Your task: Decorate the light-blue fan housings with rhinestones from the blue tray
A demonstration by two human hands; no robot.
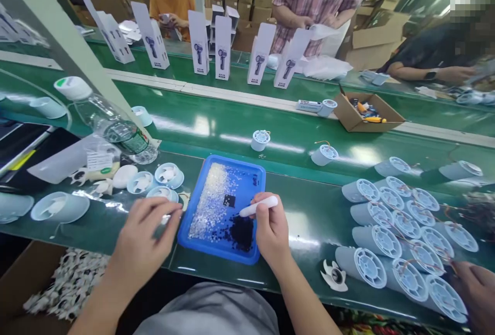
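The right hand (271, 229) rests on the near right edge of the blue tray (193, 234), fingers curled tight around a white pen-like tool (258, 205) whose tip points left over the tray's middle. The left hand (144, 239) lies just left of the tray, fingers bent loosely over a small white fan housing (164, 194); whether it actually grips the housing cannot be told. Inside the tray, a band of tiny clear parts (209, 198) runs down the left half and a heap of small black parts (240, 231) sits near the right hand. Right of the tray lie many pale cylindrical housings (402, 232). Beyond the tray, upright white product boxes (223, 46) stand in a row.
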